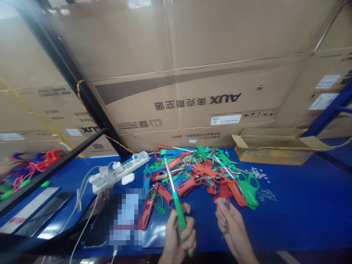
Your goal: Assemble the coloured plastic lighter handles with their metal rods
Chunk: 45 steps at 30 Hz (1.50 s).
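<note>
My left hand (189, 234) is closed round the green handle of a long-nosed gas lighter (178, 207). Its silver barrel points up and away from me. To the right, my right hand (233, 223) is pinched shut in front of the heap. A small dark bit shows at its fingertips and a thin line hangs below, too small and blurred to name. Just beyond both hands lies a heap of lighter parts (189, 183) in red, green and blue, some with metal barrels. A red handle (150, 209) lies to the left of the held lighter.
An open cardboard box (272, 157) stands back right, near small pale pieces (258, 174) and thin wires (268, 195). At left are a power strip (129, 165) with plugs and cables, a white case (128, 179) and a phone (99, 223). Large cartons (178, 84) wall the back.
</note>
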### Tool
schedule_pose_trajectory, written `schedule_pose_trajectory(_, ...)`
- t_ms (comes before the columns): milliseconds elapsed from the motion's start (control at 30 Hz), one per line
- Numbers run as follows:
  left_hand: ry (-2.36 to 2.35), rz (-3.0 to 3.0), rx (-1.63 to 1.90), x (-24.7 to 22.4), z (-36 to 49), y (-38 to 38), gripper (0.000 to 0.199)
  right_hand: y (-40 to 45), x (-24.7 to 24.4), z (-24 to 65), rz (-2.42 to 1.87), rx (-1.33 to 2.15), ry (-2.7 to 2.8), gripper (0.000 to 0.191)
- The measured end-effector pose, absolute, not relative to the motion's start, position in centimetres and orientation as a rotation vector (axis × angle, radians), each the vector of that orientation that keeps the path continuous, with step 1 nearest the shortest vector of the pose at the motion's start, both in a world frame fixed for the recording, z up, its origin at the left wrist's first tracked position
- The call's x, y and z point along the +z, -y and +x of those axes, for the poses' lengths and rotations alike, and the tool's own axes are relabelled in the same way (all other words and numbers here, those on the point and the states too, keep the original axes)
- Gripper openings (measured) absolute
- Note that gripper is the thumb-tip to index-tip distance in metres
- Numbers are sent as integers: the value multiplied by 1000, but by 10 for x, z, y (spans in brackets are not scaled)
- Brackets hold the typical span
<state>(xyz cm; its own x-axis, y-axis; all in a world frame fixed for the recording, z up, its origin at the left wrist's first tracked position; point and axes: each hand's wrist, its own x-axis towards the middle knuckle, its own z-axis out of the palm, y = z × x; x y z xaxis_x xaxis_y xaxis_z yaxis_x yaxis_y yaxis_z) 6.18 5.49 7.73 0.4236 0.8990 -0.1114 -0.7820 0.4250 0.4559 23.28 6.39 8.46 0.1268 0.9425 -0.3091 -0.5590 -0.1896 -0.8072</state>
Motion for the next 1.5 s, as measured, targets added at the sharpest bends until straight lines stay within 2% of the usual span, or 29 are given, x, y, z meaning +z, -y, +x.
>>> schedule_pose_trajectory(300,-549,317,1268,80,66,-52,37,-65,88,233,-1054,1447,518,55)
schedule_pose_trajectory(533,-624,335,1177,83,69,-57,41,-64,93,232,-1070,1448,539,54)
schedule_pose_trajectory(700,-694,358,1115,83,74,-55,36,-65,95,232,-1080,1445,558,53)
schedule_pose_trajectory(933,-705,395,1205,95,80,-58,43,-65,93,231,-1085,1451,625,53)
schedule_pose_trajectory(1033,-698,424,1199,100,79,-58,40,-65,92,228,-1093,1458,673,52)
schedule_pose_trajectory(1267,-727,484,1193,90,80,-59,49,-68,89,228,-1152,1508,767,56)
schedule_pose_trajectory(1400,-788,563,1245,90,79,-58,46,-60,95,229,-1193,1575,854,55)
schedule_pose_trajectory(1500,-837,602,1272,96,75,-55,48,-47,99,231,-1302,1401,966,47)
